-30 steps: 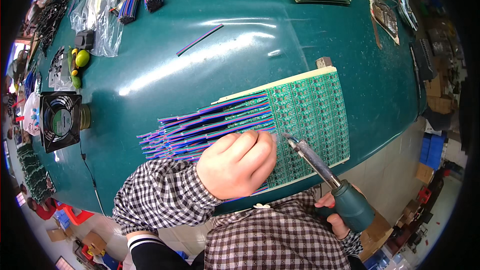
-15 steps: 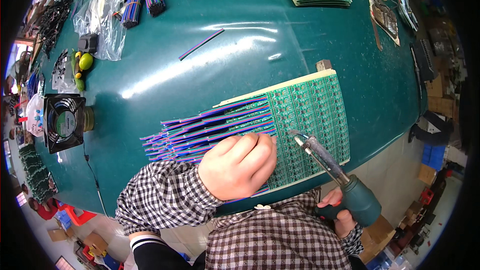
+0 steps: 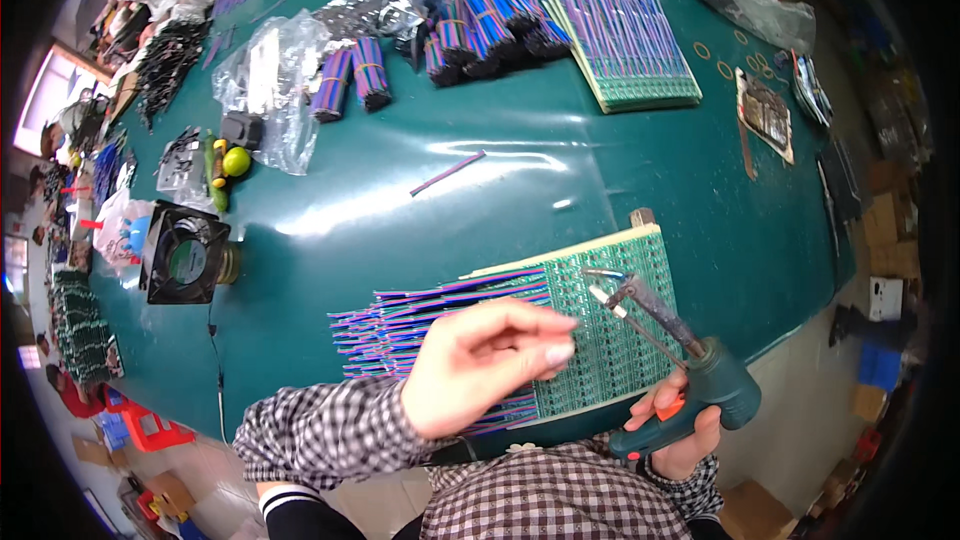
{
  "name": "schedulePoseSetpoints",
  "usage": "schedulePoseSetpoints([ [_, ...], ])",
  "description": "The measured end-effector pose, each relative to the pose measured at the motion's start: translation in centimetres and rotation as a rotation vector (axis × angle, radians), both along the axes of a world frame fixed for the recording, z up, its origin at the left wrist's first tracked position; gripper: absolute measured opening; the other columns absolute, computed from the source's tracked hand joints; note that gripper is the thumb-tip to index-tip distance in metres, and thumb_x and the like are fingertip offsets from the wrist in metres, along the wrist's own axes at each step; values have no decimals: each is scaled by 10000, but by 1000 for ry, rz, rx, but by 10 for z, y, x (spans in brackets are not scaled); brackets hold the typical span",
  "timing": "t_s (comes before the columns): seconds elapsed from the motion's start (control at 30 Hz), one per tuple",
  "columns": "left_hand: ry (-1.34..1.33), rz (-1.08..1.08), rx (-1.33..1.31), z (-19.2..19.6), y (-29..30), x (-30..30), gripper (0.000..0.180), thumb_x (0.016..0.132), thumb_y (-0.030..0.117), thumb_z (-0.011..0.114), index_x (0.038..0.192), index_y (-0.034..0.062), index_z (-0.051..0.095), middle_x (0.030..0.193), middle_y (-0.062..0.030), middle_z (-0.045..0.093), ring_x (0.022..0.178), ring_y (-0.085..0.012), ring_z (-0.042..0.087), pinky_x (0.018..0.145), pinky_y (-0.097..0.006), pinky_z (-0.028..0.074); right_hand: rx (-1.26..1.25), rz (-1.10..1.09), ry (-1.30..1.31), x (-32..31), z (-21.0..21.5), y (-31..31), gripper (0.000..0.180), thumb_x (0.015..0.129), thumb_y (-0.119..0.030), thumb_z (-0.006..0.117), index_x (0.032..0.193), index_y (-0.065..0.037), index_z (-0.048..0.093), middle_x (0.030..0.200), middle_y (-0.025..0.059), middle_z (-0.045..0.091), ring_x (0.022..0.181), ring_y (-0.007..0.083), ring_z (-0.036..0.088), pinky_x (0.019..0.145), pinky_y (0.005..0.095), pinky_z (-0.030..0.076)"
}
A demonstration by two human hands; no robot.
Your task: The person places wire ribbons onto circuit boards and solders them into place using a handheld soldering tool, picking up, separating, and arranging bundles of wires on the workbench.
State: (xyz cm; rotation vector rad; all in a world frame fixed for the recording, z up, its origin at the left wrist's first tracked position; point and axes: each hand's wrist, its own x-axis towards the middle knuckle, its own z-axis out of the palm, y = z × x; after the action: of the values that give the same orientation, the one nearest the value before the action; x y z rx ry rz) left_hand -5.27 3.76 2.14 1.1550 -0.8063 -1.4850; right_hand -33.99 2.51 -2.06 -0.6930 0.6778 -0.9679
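We see the green circuit board (image 3: 610, 325) lying flat at the near edge of the teal desk (image 3: 420, 230), with a fan of purple and blue wires (image 3: 440, 315) spreading from its left side. Our left hand (image 3: 480, 365) hovers over the board, fingers loosely curled, thumb and forefinger close together; we cannot tell whether anything is pinched between them. Our right hand (image 3: 685, 430) is closed around the grip of a green soldering gun (image 3: 680, 370), whose tip points up-left above the board. Farther out stand a black fan (image 3: 183, 252) on the left, wire bundles (image 3: 460, 35) and a second board stack (image 3: 625, 35) at the far side.
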Motion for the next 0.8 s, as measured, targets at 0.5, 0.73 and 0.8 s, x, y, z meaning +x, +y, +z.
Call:
schedulePoseSetpoints([
  [0.5,664,140,278,-26,-24,-2,109,996,114,662,1046,24,698,995,-49,697,818,-76,626,735,-202,542,38,72,11,11,-7,0,622,923,-441,714,1266,33,503,987,173,636,688,321,683,585,445,606],
  [0.73,777,52,269,-35,-23,3,176,992,79,654,1155,16,672,1061,-53,706,919,-99,665,831,-223,562,-15,-34,104,15,-17,2,606,979,-536,594,1208,11,469,907,112,593,500,222,590,434,354,513],
  [0.8,614,35,424,-14,-28,12,263,986,57,654,1247,27,645,1161,-61,697,1053,-127,672,933,-250,563,35,-186,94,12,-20,-4,581,997,-534,568,1200,1,468,876,98,576,481,206,579,407,327,500],
])
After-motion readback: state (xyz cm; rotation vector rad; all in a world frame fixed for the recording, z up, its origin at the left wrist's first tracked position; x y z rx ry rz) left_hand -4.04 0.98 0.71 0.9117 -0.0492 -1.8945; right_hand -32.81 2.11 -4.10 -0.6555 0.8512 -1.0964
